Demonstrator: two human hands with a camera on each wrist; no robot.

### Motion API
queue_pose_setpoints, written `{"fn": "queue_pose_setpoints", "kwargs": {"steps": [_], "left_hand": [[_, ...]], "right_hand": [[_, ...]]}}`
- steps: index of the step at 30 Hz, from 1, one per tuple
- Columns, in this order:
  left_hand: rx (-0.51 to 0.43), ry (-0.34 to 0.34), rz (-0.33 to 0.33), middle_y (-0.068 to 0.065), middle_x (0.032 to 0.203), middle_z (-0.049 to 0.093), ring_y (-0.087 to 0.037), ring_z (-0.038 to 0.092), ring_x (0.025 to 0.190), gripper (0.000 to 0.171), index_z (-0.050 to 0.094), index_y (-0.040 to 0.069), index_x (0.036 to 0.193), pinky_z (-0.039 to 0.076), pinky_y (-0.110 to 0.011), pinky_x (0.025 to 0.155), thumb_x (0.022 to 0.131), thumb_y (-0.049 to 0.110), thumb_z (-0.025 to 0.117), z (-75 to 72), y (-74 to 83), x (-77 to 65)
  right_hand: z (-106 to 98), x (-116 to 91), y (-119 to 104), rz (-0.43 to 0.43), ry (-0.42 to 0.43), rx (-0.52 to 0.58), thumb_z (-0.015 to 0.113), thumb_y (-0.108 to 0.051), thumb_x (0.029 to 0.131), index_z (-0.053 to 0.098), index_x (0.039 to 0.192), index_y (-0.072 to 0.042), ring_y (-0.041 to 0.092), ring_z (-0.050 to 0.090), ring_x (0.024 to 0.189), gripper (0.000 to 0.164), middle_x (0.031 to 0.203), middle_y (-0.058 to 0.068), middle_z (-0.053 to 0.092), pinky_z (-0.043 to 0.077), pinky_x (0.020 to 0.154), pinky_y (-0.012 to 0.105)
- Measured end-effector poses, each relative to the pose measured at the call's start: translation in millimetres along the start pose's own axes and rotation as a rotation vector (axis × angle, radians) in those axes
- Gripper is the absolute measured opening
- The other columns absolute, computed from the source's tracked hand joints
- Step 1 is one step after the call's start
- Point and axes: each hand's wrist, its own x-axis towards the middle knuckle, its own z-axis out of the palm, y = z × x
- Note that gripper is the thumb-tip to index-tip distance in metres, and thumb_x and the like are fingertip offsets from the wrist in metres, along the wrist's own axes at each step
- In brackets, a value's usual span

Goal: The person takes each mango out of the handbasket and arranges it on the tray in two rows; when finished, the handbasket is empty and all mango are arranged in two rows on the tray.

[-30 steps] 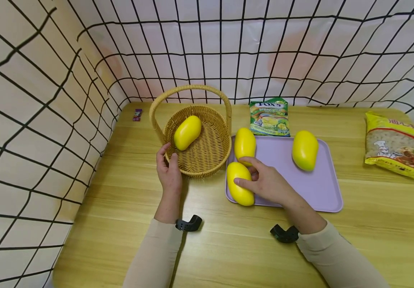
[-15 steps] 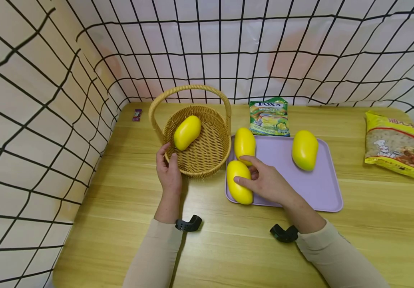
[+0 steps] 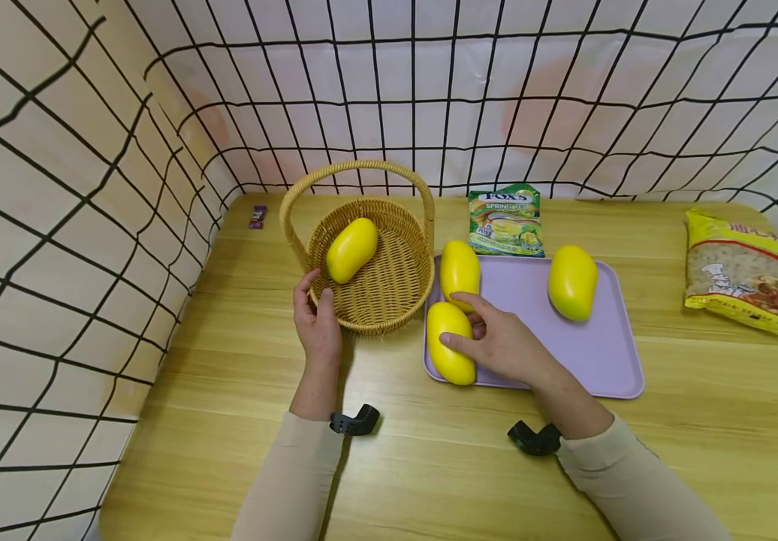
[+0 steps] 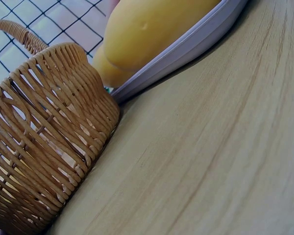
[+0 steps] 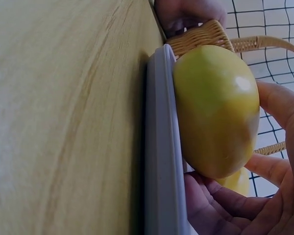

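In the head view, my left hand holds the near left rim of a round wicker basket, its thumb over the edge. One yellow mango lies inside the basket. My right hand grips a second mango at the near left corner of a lilac tray. The right wrist view shows the gripped mango close up, with thumb and fingers around it. Just behind it on the tray is another mango, and one more mango lies at the tray's right.
A green Fox's candy bag lies behind the tray. A yellow food bag is at the far right of the wooden table. A small purple packet sits at the back left. White walls with a black grid enclose the back and left.
The gripped mango has shifted very slightly away from the near edge of the tray. Both hands have stayed almost in place.
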Motion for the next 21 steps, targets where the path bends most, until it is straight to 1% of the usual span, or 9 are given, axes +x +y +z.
{"fn": "queue_pose_setpoints", "kwargs": {"steps": [6, 11, 16, 19, 21], "left_hand": [[0.000, 0.000, -0.008, -0.006, 0.148, 0.049, -0.015, 0.033, 0.149, 0.036, 0.055, 0.005, 0.136, 0.029, -0.037, 0.119, 0.099, 0.007, 0.051, 0.0, 0.3, -0.3], [0.002, 0.001, -0.013, -0.007, 0.149, 0.049, -0.017, 0.033, 0.150, 0.037, 0.054, 0.005, 0.136, 0.030, -0.037, 0.119, 0.099, 0.006, 0.051, 0.1, 1.1, -1.0], [0.003, -0.003, -0.017, -0.006, 0.150, 0.048, -0.017, 0.032, 0.150, 0.037, 0.055, 0.005, 0.136, 0.030, -0.038, 0.120, 0.100, 0.006, 0.051, -0.1, 0.4, -1.0], [0.003, -0.004, -0.011, -0.006, 0.150, 0.048, -0.016, 0.032, 0.150, 0.037, 0.054, 0.005, 0.136, 0.029, -0.038, 0.121, 0.099, 0.006, 0.051, -0.3, 0.4, -0.9], [0.001, -0.004, -0.008, -0.007, 0.150, 0.048, -0.016, 0.032, 0.150, 0.037, 0.054, 0.004, 0.136, 0.028, -0.039, 0.121, 0.099, 0.006, 0.051, -0.4, -0.1, -0.7]], "right_hand": [[-3, -2, 0, -0.010, 0.021, -0.019, 0.068, -0.060, 0.090, 0.040, 0.156, -0.025, 0.024, 0.065, 0.105, 0.080, 0.127, 0.014, 0.068, 0.055, 0.090, 0.042], [-13, -7, -3, -0.002, 0.053, -0.049, 0.066, -0.061, 0.091, 0.038, 0.157, -0.022, 0.026, 0.068, 0.107, 0.082, 0.128, 0.011, 0.069, 0.057, 0.089, 0.043], [-25, -16, -12, -0.015, 0.127, -0.103, 0.066, -0.061, 0.091, 0.038, 0.158, -0.022, 0.029, 0.068, 0.107, 0.082, 0.128, 0.013, 0.068, 0.057, 0.086, 0.045], [-30, -21, -18, -0.036, 0.165, -0.111, 0.067, -0.059, 0.091, 0.039, 0.157, -0.023, 0.029, 0.068, 0.104, 0.080, 0.127, 0.015, 0.068, 0.059, 0.083, 0.045], [-33, -24, -22, -0.044, 0.176, -0.108, 0.068, -0.059, 0.091, 0.039, 0.157, -0.024, 0.029, 0.068, 0.104, 0.080, 0.126, 0.015, 0.068, 0.059, 0.082, 0.044]]}}
